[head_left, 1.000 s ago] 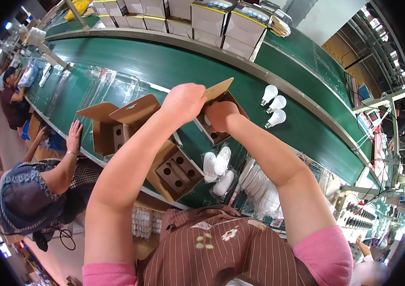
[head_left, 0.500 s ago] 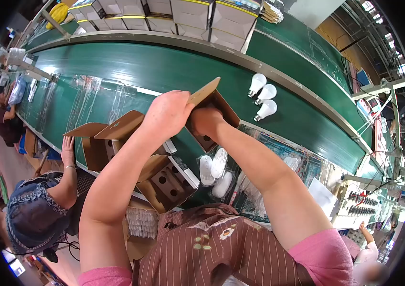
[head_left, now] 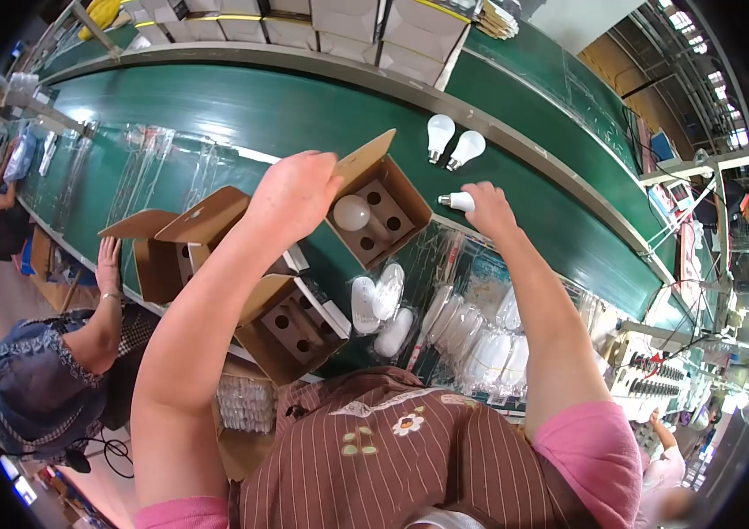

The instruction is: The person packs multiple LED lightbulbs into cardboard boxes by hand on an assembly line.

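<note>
My left hand is closed on the raised flap of an open cardboard box. Inside it, a divider with round holes shows, and one white light bulb sits in a hole, dome up. To the right of the box, my right hand grips another light bulb, its metal base pointing left. Beyond that hand, two more bulbs, one upright bulb and one tilted bulb, lie on the green conveyor belt.
Another open box with a holed divider stands near my left forearm. Wrapped white items lie in front of me. At left, a co-worker's hand touches a further open box. White cartons line the far shelf.
My right hand has come out of the box and moved right, taking hold of one of the three bulbs on the belt. A bulb now shows inside the box.
</note>
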The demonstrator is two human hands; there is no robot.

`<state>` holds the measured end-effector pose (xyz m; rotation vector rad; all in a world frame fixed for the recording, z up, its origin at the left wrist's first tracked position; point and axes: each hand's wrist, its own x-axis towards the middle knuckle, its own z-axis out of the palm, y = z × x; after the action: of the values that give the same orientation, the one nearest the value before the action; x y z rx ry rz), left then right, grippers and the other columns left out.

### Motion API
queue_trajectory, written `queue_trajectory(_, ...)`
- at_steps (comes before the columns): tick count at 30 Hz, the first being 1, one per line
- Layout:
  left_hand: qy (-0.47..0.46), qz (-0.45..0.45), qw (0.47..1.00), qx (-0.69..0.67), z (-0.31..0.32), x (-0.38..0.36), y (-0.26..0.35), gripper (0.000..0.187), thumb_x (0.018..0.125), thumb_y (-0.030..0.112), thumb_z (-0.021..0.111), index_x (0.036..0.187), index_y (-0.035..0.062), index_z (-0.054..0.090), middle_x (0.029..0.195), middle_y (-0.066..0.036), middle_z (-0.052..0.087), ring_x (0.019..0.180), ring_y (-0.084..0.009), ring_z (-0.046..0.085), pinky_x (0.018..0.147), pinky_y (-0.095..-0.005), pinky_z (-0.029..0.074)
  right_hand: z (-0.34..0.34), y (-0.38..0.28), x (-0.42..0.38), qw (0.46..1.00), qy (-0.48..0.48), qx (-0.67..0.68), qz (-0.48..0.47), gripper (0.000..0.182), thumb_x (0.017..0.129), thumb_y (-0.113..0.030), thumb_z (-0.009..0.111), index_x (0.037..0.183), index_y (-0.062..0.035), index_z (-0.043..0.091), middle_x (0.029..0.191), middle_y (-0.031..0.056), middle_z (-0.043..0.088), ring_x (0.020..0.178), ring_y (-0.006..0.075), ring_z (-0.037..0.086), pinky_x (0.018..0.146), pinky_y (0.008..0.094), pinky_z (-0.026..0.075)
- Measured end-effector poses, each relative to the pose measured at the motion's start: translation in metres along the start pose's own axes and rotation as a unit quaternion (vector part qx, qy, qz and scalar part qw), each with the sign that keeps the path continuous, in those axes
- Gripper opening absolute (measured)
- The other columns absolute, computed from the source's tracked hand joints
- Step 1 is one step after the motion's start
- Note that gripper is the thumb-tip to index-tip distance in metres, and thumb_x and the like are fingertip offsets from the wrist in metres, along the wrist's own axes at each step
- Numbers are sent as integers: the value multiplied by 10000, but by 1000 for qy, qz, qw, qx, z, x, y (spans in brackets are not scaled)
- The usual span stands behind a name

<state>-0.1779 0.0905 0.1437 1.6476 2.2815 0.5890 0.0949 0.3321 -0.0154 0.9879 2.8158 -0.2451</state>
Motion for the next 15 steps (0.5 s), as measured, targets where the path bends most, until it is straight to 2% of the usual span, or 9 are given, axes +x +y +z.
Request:
queue_trajectory(1, -13, -9, 1000, 0, 1, -3, 1, 239, 900, 208, 570, 912, -31, 576, 935, -224, 609, 920, -426, 577, 805, -487, 462, -15, -13, -11, 995, -70, 14, 63, 466, 744, -182, 690, 1187, -103, 566, 1235, 153, 568, 1111, 353, 565, 935, 421, 481)
queue_trajectory(4, -13, -3, 1000, -1, 0, -3, -1, 235, 899, 203, 568, 916, -31, 578, 961, -226, 611, 934, -425, 576, 815, -483, 459, -73, -40, -35, 980, 5, 155, 124, 500, 722, -227, 727, 1179, -104, 566, 1219, 149, 575, 1065, 332, 603, 917, 427, 493)
queue_trajectory(7, -31, -7, 999, -8, 2, 1, -5, 212, 895, 185, 567, 913, -26, 583, 947, -232, 609, 936, -426, 573, 820, -484, 456, -153, -100, -63, 986, 103, 122, -55, 478, 719, -238, 740, 1142, -100, 567, 1080, 108, 596, 918, 283, 643, 825, 387, 525)
queue_trajectory(10, -22, 2, 1000, -14, 1, 0, -1, 210, 890, 186, 570, 898, -22, 590, 914, -236, 615, 910, -430, 579, 806, -494, 457, -162, -158, -48, 984, 57, -34, -165, 490, 703, -250, 755, 1122, -78, 568, 977, 114, 595, 886, 267, 646, 746, 358, 546)
queue_trajectory(12, -10, 27, 1000, -13, 6, -1, -5, 212, 890, 189, 571, 897, -22, 593, 899, -237, 619, 893, -432, 582, 795, -498, 458, -140, -183, -18, 973, -9, -116, -197, 400, 741, -217, 716, 1085, -59, 585, 1004, 131, 602, 860, 253, 658, 673, 341, 558)
queue_trajectory(15, -18, 11, 1000, -21, 4, 1, -8, 212, 892, 191, 571, 908, -18, 601, 875, -239, 623, 879, -431, 589, 777, -498, 460, -70, -192, 21, 947, 35, -238, -215, 338, 781, -164, 660, 1093, -43, 605, 1022, 136, 606, 847, 244, 665, 643, 347, 561)
